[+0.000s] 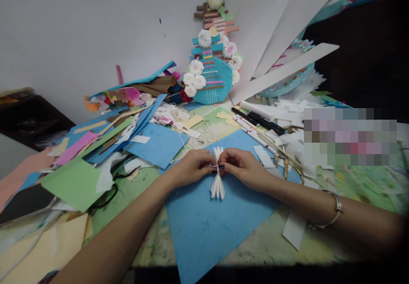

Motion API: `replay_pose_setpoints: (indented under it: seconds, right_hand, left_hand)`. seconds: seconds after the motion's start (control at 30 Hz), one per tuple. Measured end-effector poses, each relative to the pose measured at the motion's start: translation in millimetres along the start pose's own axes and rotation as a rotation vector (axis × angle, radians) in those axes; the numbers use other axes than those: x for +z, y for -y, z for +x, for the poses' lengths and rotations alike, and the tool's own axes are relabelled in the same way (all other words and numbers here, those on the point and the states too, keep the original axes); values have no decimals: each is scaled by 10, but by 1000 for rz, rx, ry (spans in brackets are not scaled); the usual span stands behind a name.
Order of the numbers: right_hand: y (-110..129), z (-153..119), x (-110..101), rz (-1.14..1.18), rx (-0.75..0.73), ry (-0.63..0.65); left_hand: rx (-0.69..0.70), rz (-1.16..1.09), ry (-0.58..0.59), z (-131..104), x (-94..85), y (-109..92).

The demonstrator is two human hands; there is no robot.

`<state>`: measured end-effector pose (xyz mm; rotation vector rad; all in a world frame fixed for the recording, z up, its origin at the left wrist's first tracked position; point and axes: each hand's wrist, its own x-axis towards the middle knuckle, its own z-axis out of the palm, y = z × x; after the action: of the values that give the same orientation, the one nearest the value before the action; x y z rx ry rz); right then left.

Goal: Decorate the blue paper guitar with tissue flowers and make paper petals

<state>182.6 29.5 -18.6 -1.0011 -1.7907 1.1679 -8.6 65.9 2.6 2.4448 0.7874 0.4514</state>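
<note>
A strip of pleated white paper [218, 189] stands between my hands, pinched narrow at its middle and fanned out at both ends. My right hand [244, 167] grips its waist between thumb and fingers. From the other side, my left hand [193, 168] is closed in a pinch at the same spot, with a thin pale thread [211, 165] showing at its fingertips. How the thread runs round the paper is hidden by the fingers. Below both hands lies a large blue sheet [217, 233].
Paper offcuts, among them a green sheet [75, 182], crowd the left side. Scissors [286, 167], markers [266, 123] and white scraps lie to the right. A blue paper lute with white flowers [220, 79] leans on the wall behind. Tangled white string [171, 114] sits at back left.
</note>
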Motion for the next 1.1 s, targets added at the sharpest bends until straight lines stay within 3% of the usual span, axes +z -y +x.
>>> replay_pose_setpoints:
  seconds: [0.3,0.6,0.93,1.1]
  right_hand:
    - [17,-12,15,-60,-71,-18]
    - [59,17,8,259,64,54]
    - [86,43,-60,427,90,56]
    - [69,39,-44,417,89,44]
  left_hand:
    - [-50,35,-43,-11,12,-67]
    - [-78,-119,-20,19,51,-61]
    - [-105,-310,-97,41,119,-97]
    - [-89,-288,-109,51,149,-118]
